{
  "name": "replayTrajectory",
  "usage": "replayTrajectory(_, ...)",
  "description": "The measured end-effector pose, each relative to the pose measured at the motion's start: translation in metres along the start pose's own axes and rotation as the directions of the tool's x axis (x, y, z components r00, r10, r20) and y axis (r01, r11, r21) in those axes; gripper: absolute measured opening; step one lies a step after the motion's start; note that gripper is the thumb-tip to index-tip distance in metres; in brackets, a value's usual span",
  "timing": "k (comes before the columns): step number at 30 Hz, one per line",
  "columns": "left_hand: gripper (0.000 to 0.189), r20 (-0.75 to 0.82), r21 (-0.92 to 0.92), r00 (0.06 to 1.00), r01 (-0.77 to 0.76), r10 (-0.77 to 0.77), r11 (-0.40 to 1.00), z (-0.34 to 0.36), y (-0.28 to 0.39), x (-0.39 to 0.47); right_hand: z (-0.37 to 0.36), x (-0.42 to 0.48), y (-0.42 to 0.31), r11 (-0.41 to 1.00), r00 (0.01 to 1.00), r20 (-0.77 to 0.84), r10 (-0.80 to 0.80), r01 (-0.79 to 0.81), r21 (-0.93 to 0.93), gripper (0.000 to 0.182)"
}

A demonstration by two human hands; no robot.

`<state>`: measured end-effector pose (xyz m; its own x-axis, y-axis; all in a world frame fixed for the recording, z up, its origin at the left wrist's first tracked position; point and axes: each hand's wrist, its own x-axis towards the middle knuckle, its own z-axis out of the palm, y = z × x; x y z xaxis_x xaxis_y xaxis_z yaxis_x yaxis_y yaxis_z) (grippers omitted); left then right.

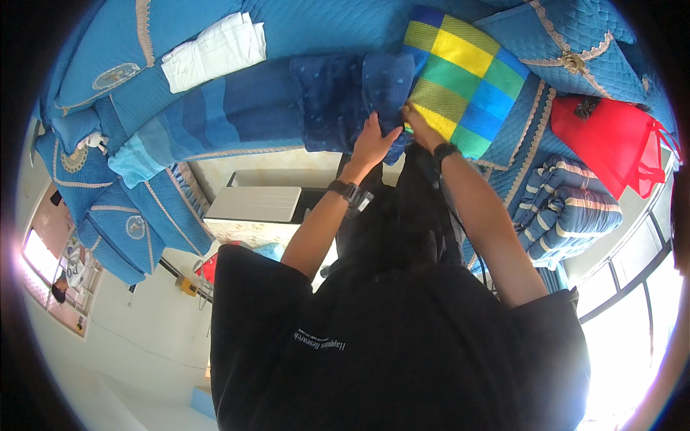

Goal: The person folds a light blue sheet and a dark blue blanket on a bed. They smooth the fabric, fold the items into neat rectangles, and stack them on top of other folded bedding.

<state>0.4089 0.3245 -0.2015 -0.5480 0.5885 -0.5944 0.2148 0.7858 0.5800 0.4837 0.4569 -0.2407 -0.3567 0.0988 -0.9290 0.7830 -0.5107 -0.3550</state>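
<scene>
A long blue towel (259, 102), light at the left and dark navy at the right, lies in a strip across a quilted blue sofa cover (323, 27). Its right end is doubled over into a folded flap (385, 81). My left hand (372, 143) rests on the navy cloth beside this flap, thumb and fingers apart. With bent fingers, my right hand (423, 126) grips the flap's near right edge, where its fingertips are partly hidden. Close against that hand lies a folded checkered blanket (466, 81) in yellow, green and blue.
Folded white cloth (215, 51) lies beyond the towel. At right are a blue cushion (571, 59), a red bag (604, 140) and striped folded bedding (571, 210). A white-topped low cabinet (253, 204) stands below the towel. A person (67, 269) shows at far left.
</scene>
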Motion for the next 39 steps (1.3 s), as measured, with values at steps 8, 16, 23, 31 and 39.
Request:
replayTrajectory(8, 0.100, -0.007, 0.192, 0.974, 0.225, -0.228, 0.955, 0.012, 0.031, 0.048, 0.003, -0.032, 0.099, 0.771, 0.893, 0.447, 0.055, 0.247, -0.587, 0.052)
replayTrajectory(16, 0.083, -0.071, 0.021, 0.982, 0.175, -0.173, 0.984, 0.016, 0.027, 0.082, -0.051, 0.037, 0.082, 0.995, 0.998, -0.047, -0.040, 0.045, 0.087, 0.045)
replayTrajectory(23, 0.076, -0.120, -0.256, 0.982, 0.108, -0.142, 0.961, 0.031, -0.008, 0.040, -0.030, 0.025, -0.004, 0.975, 1.000, 0.011, -0.011, 0.008, 0.223, 0.072)
replayTrajectory(31, 0.064, -0.203, -0.176, 0.978, 0.013, -0.049, 0.984, -0.006, 0.036, 0.038, -0.011, 0.008, -0.034, 0.976, 0.983, -0.124, -0.139, 0.157, 0.154, 0.050)
replayTrajectory(39, 0.064, -0.065, -0.046, 0.990, -0.127, 0.124, 0.991, -0.054, 0.178, 0.023, -0.094, -0.097, -0.093, 0.840, 0.914, -0.250, -0.320, 0.396, 0.370, 0.034)
